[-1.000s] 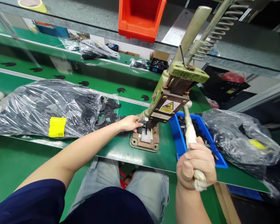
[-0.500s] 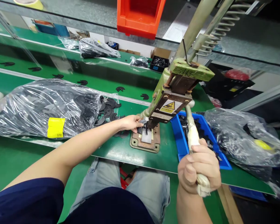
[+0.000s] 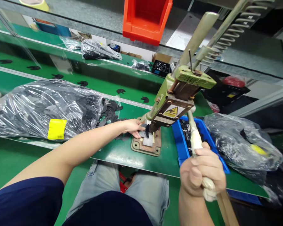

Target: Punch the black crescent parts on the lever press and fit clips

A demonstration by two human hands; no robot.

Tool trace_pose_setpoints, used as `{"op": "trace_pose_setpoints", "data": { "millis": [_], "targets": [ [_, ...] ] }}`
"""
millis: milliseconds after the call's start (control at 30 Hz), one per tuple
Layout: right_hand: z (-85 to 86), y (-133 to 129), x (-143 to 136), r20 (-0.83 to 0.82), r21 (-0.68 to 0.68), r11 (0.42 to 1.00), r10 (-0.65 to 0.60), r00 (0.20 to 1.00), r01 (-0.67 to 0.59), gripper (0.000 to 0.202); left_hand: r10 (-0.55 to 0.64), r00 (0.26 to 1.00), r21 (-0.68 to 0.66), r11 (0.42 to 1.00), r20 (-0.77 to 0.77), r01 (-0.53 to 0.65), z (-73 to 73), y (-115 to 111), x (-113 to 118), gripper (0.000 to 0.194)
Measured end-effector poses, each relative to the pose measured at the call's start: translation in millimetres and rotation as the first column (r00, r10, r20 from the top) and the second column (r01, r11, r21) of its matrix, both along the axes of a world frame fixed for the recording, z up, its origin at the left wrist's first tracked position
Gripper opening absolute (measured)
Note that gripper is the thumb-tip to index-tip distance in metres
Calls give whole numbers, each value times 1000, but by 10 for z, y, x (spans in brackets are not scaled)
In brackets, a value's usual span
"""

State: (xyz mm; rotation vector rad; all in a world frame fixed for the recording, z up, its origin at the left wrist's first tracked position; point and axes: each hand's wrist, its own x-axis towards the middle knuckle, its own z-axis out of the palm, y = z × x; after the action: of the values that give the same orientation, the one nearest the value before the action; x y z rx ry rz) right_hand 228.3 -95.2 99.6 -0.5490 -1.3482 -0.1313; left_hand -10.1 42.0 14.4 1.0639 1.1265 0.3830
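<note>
My left hand [image 3: 135, 127] pinches a dark curved flat piece [image 3: 144, 131] over the metal plate on the base [image 3: 146, 150] of a green hand press [image 3: 163, 100]. The piece lies right under the press's ram. My right hand [image 3: 204, 171] is wrapped round the press's lever [image 3: 195, 138], whose grip is covered in whitish wrapping. Left of the base, loose dark curved pieces [image 3: 110, 110] spill from the mouth of a large clear plastic bag [image 3: 49, 105] with a yellow label.
A blue bin [image 3: 179, 141] of small black parts stands right of the press, with another plastic bag [image 3: 245, 141] beyond it. An orange bin [image 3: 147, 23] sits on the shelf above. Dark pieces lie in a row on the green belt [image 3: 132, 95] behind.
The view has shifted slightly. The dark piece at my left fingertips shows more clearly and is tilted differently beneath the ram. My right hand stays on the lever.
</note>
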Motion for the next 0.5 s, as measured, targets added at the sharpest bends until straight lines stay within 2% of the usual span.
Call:
{"op": "trace_pose_setpoints", "data": {
  "millis": [67,133,233,300,333,367,433,467,500],
  "targets": [
    [213,95,-20,-40,80,997,26,999,-23,21,24,1000,2,1000,3,-24,-2,-24,14,33],
    [526,206,-22,-63,109,993,61,996,-54,21,41,999,23,999,9,-41,29,-69,29,31],
    [975,350,18,-54,-34,990,138,989,-140,41,66,997,93,993,29,-68,142,-193,6,27],
    [1057,405,60,-50,-143,974,168,985,-174,47,85,996,156,984,38,-90,252,-321,-65,31],
    [996,417,76,-60,-168,972,157,986,-164,48,91,995,183,978,46,-98,313,-398,-115,34],
    [865,416,83,-80,-185,973,127,989,-140,49,90,994,207,973,60,-101,376,-481,-172,37],
    [442,370,52,-120,-247,965,58,991,-86,52,67,993,240,967,96,-88,500,-659,-280,42],
    [187,323,10,-139,-347,933,49,989,-95,49,51,992,254,964,113,-78,559,-749,-321,44],
    [-66,262,-52,-144,-495,851,119,982,-175,47,33,991,268,961,129,-66,615,-835,-349,45]
  ]
}}
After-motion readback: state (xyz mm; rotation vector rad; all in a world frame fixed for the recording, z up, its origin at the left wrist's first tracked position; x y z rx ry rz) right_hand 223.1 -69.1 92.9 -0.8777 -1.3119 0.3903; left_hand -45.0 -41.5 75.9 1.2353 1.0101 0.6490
